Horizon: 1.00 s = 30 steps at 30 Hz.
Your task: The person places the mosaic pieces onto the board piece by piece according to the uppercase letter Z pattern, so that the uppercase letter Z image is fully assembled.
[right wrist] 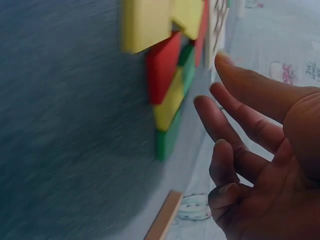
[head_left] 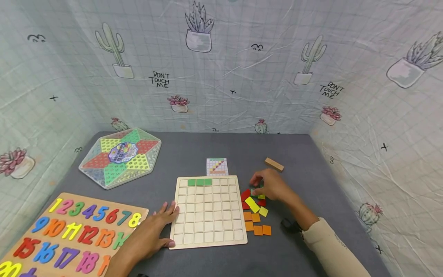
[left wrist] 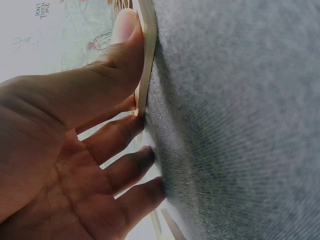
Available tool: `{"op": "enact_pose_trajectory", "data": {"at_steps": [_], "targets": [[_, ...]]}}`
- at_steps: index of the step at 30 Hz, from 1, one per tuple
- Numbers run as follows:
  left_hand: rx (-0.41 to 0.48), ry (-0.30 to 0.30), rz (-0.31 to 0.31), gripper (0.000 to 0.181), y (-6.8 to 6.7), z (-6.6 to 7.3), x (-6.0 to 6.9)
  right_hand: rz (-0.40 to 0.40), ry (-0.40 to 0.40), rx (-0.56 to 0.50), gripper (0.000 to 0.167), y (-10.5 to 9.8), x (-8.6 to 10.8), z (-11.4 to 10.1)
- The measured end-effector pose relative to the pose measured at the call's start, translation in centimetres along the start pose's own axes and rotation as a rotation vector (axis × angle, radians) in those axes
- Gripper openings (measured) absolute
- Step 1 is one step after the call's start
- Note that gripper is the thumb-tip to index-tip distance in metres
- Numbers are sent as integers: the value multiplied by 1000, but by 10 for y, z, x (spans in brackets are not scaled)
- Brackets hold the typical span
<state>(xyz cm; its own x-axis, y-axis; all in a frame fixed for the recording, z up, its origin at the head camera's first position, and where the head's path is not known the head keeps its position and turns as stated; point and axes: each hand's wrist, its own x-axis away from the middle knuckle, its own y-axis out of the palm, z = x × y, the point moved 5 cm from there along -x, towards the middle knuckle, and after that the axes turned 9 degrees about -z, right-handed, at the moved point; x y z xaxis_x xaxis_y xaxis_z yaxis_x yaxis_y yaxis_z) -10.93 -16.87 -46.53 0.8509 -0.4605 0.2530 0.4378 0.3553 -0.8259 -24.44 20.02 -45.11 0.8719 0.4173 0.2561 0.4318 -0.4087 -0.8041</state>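
A wooden grid board [head_left: 209, 211] lies on the dark table, with green squares [head_left: 200, 182] in its top row. My left hand [head_left: 150, 234] rests at the board's left edge, thumb on the rim [left wrist: 146, 60] and fingers spread. Over the coloured pieces right of the board, my right hand [head_left: 273, 184] hovers with fingers apart and slightly bent. In the right wrist view that hand [right wrist: 260, 145] holds nothing, close beside green [right wrist: 167, 137], yellow [right wrist: 171, 100] and red [right wrist: 163, 67] pieces. Orange squares [head_left: 258, 230] lie nearer the table's front.
A small pattern card [head_left: 217, 167] lies behind the board. Further right is a wooden block [head_left: 274, 164]. At the left are a hexagonal star-patterned board [head_left: 121, 157] and a number board [head_left: 77, 231]. Patterned cloth [head_left: 232, 77] surrounds the table.
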Motion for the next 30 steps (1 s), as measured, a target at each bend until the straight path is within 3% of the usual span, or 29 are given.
{"op": "enact_pose_trajectory", "data": {"at_steps": [9,14,20,30], "targets": [[24,-34,-8,98,1,-2,-1,-17,37,59,19,7,4,9],[25,-36,-10,98,1,-1,-1,4,1,23,19,4,2,6],[16,-38,-10,98,0,0,-1,11,-85,16,10,-3,1,-7],[24,-25,-13,98,1,-1,-1,50,-103,-61,12,7,-18,-41]]}}
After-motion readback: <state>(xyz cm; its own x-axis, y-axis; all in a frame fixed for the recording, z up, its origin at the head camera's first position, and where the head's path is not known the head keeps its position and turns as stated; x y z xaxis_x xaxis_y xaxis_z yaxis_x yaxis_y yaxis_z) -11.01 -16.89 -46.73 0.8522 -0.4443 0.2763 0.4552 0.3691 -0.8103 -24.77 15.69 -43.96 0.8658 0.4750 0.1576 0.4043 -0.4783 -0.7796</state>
